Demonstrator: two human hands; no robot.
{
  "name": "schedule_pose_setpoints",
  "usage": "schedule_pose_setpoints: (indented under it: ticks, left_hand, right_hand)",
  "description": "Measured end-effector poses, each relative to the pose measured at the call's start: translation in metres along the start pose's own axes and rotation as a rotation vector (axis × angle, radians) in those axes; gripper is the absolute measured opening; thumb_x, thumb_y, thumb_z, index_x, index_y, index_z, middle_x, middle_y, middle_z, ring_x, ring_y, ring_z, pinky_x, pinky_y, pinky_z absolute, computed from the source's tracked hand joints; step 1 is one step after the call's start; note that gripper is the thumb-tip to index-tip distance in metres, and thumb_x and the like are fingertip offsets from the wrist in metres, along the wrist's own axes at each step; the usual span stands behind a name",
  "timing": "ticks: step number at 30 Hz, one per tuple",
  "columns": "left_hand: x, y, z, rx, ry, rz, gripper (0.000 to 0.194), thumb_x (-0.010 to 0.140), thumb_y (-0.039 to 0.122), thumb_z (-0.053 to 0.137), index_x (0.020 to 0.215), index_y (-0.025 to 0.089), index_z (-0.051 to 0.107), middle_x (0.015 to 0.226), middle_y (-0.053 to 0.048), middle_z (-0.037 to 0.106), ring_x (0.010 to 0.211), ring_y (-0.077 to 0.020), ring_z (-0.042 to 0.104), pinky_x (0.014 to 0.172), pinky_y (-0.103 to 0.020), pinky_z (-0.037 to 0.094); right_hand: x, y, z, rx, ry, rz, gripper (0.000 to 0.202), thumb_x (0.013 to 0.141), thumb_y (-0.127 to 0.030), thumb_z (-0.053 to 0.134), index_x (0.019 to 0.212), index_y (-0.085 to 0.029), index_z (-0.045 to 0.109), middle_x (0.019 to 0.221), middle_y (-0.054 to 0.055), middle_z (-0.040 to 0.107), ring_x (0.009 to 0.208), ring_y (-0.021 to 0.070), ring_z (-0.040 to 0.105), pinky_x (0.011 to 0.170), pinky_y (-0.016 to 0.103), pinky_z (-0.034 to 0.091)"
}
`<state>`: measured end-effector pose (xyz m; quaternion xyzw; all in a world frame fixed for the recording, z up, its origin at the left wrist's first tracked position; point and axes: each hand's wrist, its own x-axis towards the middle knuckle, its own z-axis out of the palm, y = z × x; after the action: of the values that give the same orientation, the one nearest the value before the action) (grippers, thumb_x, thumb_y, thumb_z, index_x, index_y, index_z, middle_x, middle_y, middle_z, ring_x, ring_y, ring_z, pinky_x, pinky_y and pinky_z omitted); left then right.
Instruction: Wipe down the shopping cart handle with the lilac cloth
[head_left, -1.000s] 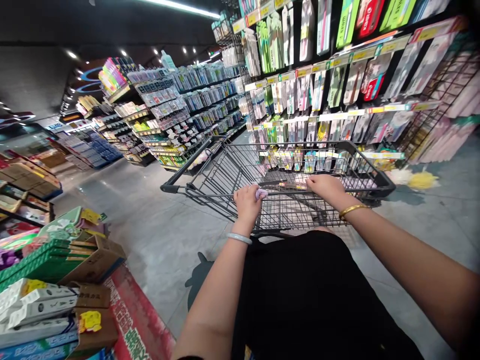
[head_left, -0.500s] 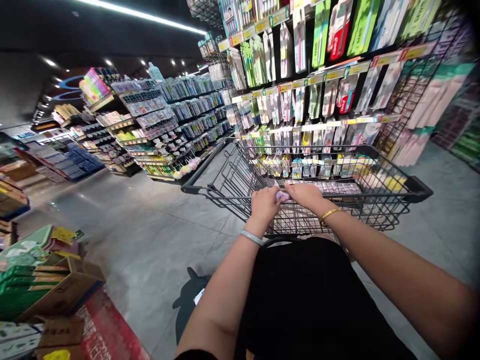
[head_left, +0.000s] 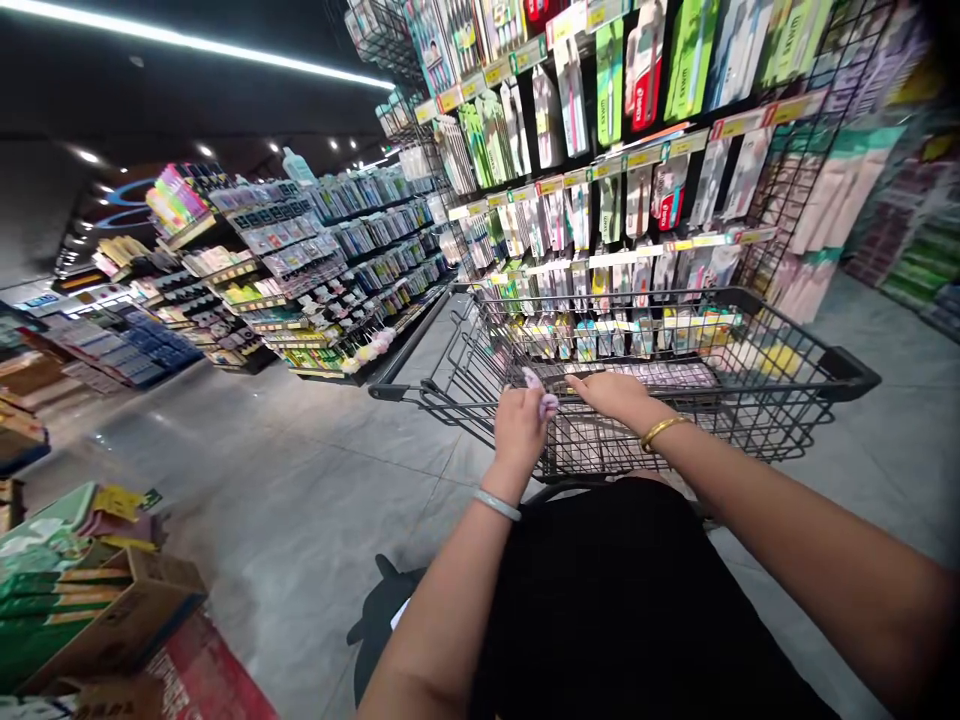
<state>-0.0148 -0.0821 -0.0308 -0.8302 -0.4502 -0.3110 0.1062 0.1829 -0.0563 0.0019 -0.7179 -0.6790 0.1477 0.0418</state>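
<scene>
Lilac cloth (head_left: 550, 405) sits bunched in the left hand (head_left: 519, 428), which is closed on it just above the near rim of the cart (head_left: 847, 370). The right hand (head_left: 615, 395) is just beyond, to the right of the cloth, fingers curled in at the same rim; whether it grips the bar or only rests there, I cannot tell.

To work well here, the left hand should probably gather the loose ends into its palm, so none snags on the wires below it. A firm, even press along the bar would likely serve better than a pinch. The right hand would do best to steady the frame, leaving the stretch between the hands free, since a cart on wheels could roll away.

As for looks, the cloth is pale, crumpled and soft-seeming, one tip rising past the left thumb, a lump hanging below. Dark wire mesh spreads beyond both hands, with a thick black corner far right of the right hand.
</scene>
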Motion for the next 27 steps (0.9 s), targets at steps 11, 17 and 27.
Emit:
schedule_pose_setpoints:
  ticks: [11,17,27]
  left_hand:
    - [-0.002,-0.078,-0.044,0.055,-0.023,-0.064,0.027,0.085,0.019,0.064,0.111,0.023,0.062,0.099,-0.006,0.063,0.091,-0.0217,0.059,0.081,-0.035,0.051]
    - [-0.045,-0.059,-0.016,0.082,0.105,0.044,0.028,0.091,0.012,0.054,0.116,0.021,0.062,0.117,-0.012,0.06,0.115,-0.0271,0.052,0.102,-0.045,0.043]
    - [-0.058,-0.062,0.001,-0.113,0.101,-0.344,0.026,0.086,0.012,0.057,0.109,0.022,0.064,0.112,-0.01,0.062,0.112,-0.027,0.052,0.098,-0.044,0.042]
  right_hand:
    - [0.013,-0.061,0.005,0.088,-0.072,-0.062,0.095,0.088,-0.077,0.004,0.109,-0.013,0.071,0.115,0.021,0.068,0.106,0.0323,0.064,0.09,0.043,0.046]
    - [0.016,-0.062,0.013,0.053,-0.017,-0.094,0.094,0.088,-0.078,0.005,0.108,-0.014,0.071,0.114,0.02,0.068,0.108,0.0335,0.063,0.09,0.045,0.046]
    - [0.016,-0.064,0.012,0.038,-0.022,-0.104,0.092,0.089,-0.076,0.005,0.106,-0.015,0.072,0.112,0.02,0.069,0.106,0.0315,0.064,0.093,0.044,0.044]
